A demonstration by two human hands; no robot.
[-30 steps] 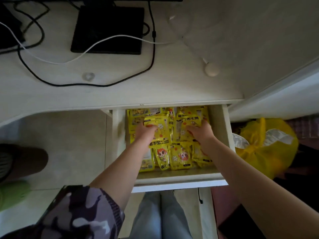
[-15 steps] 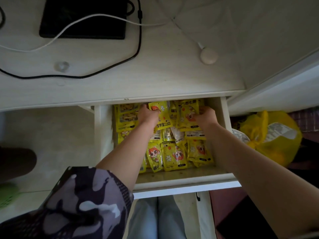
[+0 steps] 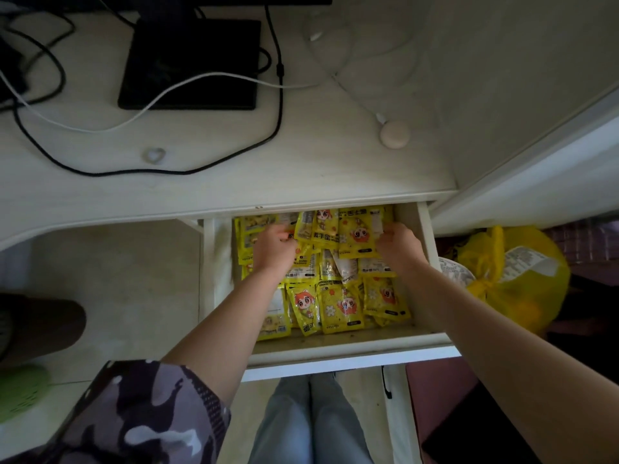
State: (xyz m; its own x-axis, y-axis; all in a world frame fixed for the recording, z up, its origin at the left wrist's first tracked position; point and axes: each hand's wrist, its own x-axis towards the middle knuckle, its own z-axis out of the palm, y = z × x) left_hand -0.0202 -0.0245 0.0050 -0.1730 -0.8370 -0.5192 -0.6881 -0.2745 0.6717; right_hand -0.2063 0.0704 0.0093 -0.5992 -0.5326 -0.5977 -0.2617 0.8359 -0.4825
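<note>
Glossy plastic packets [image 3: 341, 306] fill a matt wooden drawer [image 3: 335, 354].

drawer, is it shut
No, the drawer is pulled out, and the left hand and right hand reach into the packets inside it.

The white wooden drawer [image 3: 351, 351] runs back under the pale desktop [image 3: 335, 175], so its rear row of yellow foil packets [image 3: 356, 231] is cut off. The left hand [image 3: 273, 251] has its fingertips buried among them. The packets' small print is unreadable.
</note>
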